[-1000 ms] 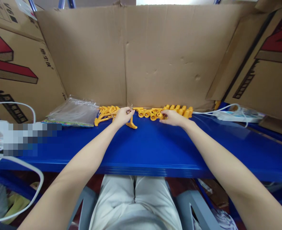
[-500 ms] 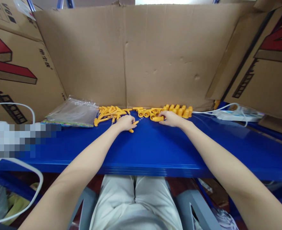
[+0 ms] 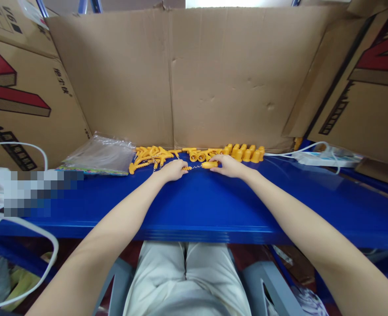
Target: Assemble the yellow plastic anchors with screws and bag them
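Note:
My left hand (image 3: 174,170) is closed on a small yellow ridged plastic piece (image 3: 188,168), most of which the fingers hide. My right hand (image 3: 228,166) grips a yellow plastic cup (image 3: 209,165) lying on its side, its open end towards the left. A thin metal chain (image 3: 197,166) shows between the two pieces; whether it joins them I cannot tell. Behind and left of my left hand lies a pile of yellow T-shaped pieces (image 3: 152,154) with short chains. Several upright yellow cups (image 3: 246,153) stand beyond my right hand, and a few lie with their mouths facing me.
Both hands work over a blue table (image 3: 194,206). A stack of clear plastic bags (image 3: 98,153) lies at the left. Cardboard (image 3: 233,79) walls off the back. White power strips with cables sit at the left and at the right (image 3: 325,159).
My right hand has moved slightly left with the yellow cup, closer to my left hand. The piece in my left hand has turned and now points at the cup.

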`<state>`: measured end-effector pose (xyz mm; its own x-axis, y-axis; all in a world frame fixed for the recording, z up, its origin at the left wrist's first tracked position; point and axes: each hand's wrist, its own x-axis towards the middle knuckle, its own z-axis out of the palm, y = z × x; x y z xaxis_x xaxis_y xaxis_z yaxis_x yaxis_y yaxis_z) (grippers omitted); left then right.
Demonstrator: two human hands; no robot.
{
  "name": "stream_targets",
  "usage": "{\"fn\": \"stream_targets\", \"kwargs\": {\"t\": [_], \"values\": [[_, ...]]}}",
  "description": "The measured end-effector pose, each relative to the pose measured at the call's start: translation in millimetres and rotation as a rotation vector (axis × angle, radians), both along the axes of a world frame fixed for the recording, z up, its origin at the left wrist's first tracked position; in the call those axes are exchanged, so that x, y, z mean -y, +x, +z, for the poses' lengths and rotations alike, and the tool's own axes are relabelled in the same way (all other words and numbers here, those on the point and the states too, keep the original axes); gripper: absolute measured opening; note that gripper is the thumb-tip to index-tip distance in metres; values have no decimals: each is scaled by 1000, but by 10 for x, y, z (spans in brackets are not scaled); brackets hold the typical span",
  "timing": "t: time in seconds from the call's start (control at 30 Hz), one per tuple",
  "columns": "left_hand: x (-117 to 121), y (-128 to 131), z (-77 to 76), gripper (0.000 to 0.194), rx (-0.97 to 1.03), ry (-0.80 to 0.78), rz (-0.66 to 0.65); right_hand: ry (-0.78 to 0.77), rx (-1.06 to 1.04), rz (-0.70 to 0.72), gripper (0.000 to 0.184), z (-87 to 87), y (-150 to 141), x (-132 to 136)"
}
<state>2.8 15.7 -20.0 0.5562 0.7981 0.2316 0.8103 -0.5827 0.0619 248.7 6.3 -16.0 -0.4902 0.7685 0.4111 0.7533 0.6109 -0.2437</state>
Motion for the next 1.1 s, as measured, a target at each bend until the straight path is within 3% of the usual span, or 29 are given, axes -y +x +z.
{"fn": "stream_targets", "kwargs": {"t": [0.27,0.57,0.73,0.87,1.1], "values": [[-23,-9,-6,18,-22,7,-8,22,-16,32,27,-4,48,-45],[62,56,-1,18,255,153,-98,98,-25,163,33,-92,-99,-33],[66,59,20,19,342,181,-156,69,-49,157,33,-136,-115,-50],[100,82,48,27,383,169,-57,80,-104,84,33,-156,-113,-66],[157,109,54,35,336,12,146,74,-143,109,30,-174,-114,-84]]}}
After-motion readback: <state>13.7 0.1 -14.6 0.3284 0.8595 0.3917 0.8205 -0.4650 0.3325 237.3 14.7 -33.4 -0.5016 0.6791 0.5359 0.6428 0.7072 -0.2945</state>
